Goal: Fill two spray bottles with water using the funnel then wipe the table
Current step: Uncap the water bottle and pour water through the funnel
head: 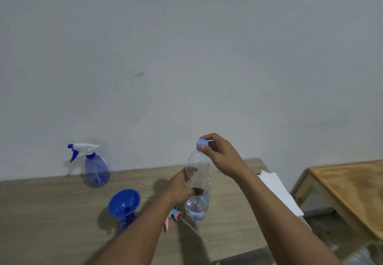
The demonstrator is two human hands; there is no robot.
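My left hand (182, 190) grips the middle of a clear plastic water bottle (198, 204), held upright above the table with a little water in its bottom. The fingers of my right hand (217, 154) pinch its light blue cap (202, 144). A blue funnel (124, 202) sits in the neck of a blue spray bottle (124, 222), partly hidden by my left forearm. A pink spray head (175, 216) with its tube lies on the table beside it. Another blue spray bottle (97, 171), with a white and blue trigger head, stands at the back left.
The wooden table (51, 213) runs against a grey wall. White paper towels (279, 192) lie at its right edge. A second, lighter wooden table (348, 192) stands to the right across a gap.
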